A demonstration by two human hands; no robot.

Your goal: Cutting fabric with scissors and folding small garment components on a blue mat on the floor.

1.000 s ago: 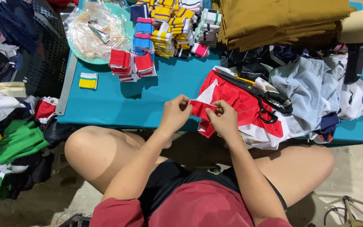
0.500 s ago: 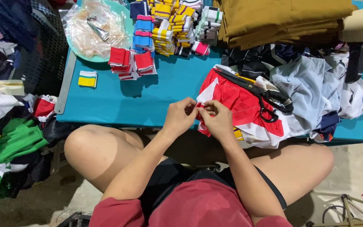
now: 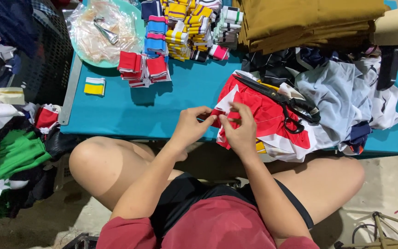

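Both hands have crept slightly left along the red-and-white garment's edge since a second ago. Left hand pinches a white corner of it between thumb and fingertips; right hand pinches the same edge just beside it, fingers curled, wrists over the teal worktop's front rim. Black scissors lie on the garment behind the hands. Folded rib-knit cuffs are stacked farther back, and a yellow-and-white cuff lies apart at left.

garment: red, white | table: teal | scissors: black | folded cloth: mustard (plain)
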